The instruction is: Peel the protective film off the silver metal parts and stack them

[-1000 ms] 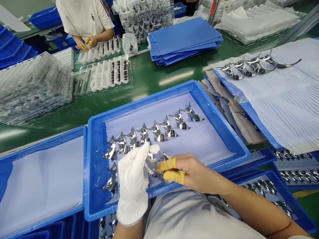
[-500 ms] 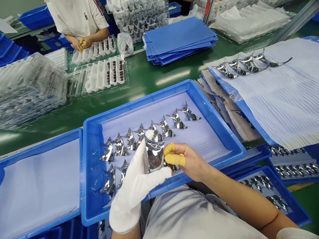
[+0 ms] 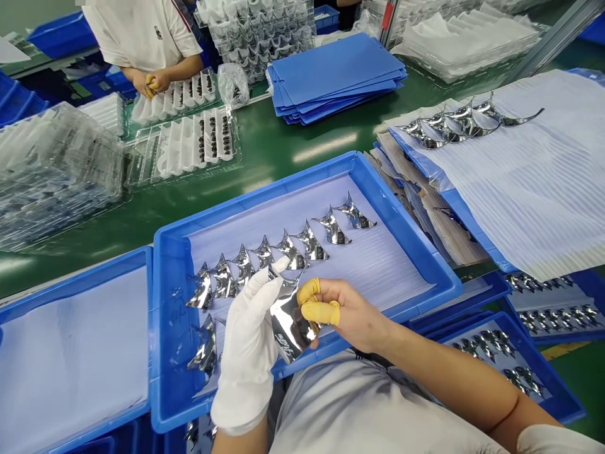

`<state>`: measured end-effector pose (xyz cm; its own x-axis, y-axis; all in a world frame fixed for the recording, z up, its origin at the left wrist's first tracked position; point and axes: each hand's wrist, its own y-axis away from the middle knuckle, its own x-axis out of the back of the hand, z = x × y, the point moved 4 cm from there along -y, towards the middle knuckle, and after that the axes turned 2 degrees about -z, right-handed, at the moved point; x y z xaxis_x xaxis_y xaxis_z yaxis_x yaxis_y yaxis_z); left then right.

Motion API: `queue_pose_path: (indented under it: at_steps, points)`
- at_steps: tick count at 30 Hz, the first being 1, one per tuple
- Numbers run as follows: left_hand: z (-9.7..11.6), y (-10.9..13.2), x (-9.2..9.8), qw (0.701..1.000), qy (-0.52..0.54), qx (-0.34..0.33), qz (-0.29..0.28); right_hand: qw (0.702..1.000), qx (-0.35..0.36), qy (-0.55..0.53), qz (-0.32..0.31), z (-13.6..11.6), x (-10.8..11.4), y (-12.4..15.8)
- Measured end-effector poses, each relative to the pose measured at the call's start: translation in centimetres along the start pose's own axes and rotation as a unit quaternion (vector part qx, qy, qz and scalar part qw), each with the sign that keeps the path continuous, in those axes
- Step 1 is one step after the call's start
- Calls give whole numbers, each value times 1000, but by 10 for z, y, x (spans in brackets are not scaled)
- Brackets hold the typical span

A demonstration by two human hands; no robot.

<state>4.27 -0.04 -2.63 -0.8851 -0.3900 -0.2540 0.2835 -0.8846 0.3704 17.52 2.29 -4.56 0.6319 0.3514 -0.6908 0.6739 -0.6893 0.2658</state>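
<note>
Chrome piece (image 3: 285,320) partly out of sight behind yellow-capped fingers (image 3: 321,312)

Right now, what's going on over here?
Someone is holding a shiny curved piece between both hands: the white-gloved left hand and the right hand, which wears yellow finger covers. They're above a blue tray where similar pieces lie in a row. Across the green table, a co-worker has both hands together.

A single head-worn camera looks forward and down over the wearer's shirt (image 3: 368,410), with the left hand (image 3: 253,334) and right hand (image 3: 352,315) close, over the tray (image 3: 401,230), and another person (image 3: 142,38) farther off across the table (image 3: 278,151).
</note>
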Motion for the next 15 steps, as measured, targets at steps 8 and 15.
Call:
queue_pose_path:
  at_steps: [8, 15]
  points:
    - [7, 2, -10, 999, -27, 47, 5, 997, 49, 61, 15, -7, 0, 0]
    - [12, 4, -11, 996, -33, 77, -9, 1000, 14, 19, -6, -2, 1, -2]
